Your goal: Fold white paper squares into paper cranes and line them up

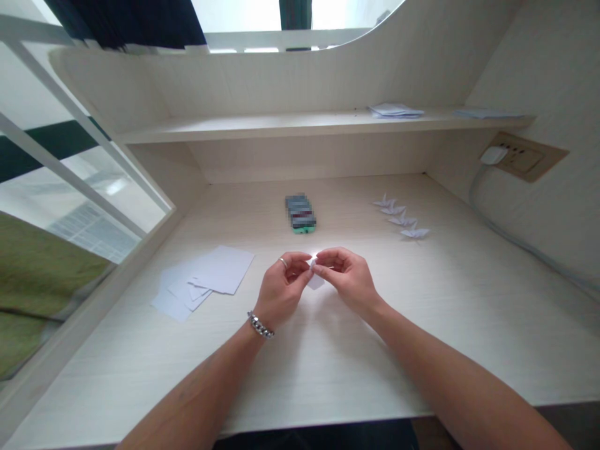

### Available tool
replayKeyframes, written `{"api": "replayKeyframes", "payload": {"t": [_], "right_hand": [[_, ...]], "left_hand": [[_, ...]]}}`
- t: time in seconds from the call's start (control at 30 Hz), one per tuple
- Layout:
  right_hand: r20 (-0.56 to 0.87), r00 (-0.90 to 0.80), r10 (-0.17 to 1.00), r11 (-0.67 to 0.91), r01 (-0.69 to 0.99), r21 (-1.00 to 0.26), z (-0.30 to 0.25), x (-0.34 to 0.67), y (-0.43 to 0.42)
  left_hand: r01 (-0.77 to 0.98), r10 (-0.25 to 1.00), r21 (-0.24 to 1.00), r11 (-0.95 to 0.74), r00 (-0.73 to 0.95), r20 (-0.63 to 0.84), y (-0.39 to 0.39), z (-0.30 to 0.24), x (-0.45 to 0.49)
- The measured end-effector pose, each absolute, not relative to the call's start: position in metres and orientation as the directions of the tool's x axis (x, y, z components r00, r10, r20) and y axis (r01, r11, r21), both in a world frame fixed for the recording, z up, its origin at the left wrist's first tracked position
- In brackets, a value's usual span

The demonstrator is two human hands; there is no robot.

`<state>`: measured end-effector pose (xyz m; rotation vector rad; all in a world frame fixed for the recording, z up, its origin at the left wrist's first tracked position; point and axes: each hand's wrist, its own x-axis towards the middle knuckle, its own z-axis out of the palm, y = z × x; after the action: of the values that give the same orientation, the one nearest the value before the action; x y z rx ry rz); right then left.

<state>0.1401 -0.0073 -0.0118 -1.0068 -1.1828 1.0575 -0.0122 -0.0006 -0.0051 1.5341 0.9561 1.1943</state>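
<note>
Both hands meet over the middle of the pale wooden desk [422, 325]. My left hand [282, 284], with a ring and a chain bracelet, pinches a small folded piece of white paper [315, 279]. My right hand [344, 275] pinches the same paper from the other side, fingers pressed together on its top edge. The paper is held just above the desk. A loose pile of white square sheets [201, 281] lies to the left of my left hand.
Several finished white paper cranes [402, 219] sit in a row at the back right. A phone [300, 214] lies behind the hands. More paper [395, 111] rests on the shelf above. A wall socket with a plugged charger [494, 155] and its cable is on the right.
</note>
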Motion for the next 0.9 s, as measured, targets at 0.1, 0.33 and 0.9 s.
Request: {"api": "replayKeyframes", "payload": {"t": [0.1, 0.33, 0.9], "right_hand": [[0.237, 0.089, 0.967, 0.243, -0.060, -0.968, -0.0098, 0.1394, -0.0090], [0.318, 0.085, 0.944, 0.315, 0.046, -0.948, -0.0102, 0.1383, -0.0114], [0.471, 0.018, 0.882, 0.446, 0.286, -0.848, -0.0064, 0.1402, -0.0164]], "left_hand": [[0.008, 0.950, 0.968, -0.251, 0.193, 0.245, -0.0016, -0.0038, -0.0114], [0.022, 0.954, 0.964, -0.266, 0.153, 0.260, -0.0017, -0.0034, -0.0113], [0.006, 0.950, 0.963, -0.268, 0.171, 0.263, -0.0036, 0.0002, -0.0115]]}}
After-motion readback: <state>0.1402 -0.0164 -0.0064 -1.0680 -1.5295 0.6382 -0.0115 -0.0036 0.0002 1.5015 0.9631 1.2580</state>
